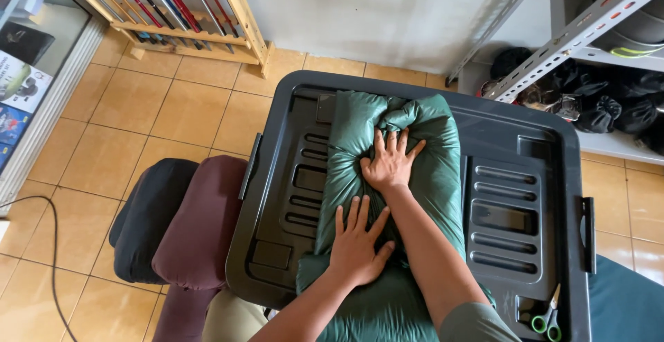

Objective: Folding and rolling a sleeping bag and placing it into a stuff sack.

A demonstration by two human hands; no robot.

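Note:
A puffy dark green sleeping bag [429,141] lies lengthwise on the black plastic lid [512,141] of a large bin. My right hand [390,162] presses flat on the bag's middle, fingers spread. Closer to me, my left hand [357,244] also lies flat on the fabric with its fingers apart. The far end of the bag is bunched into folds. Neither hand grips anything.
Green-handled scissors [548,320] lie at the lid's near right corner. A black stuffed sack [146,217] and a maroon one [200,224] stand on the tiled floor to the left. A wooden rack [173,10] sits at the back left, metal shelving [595,31] with black bags at the right.

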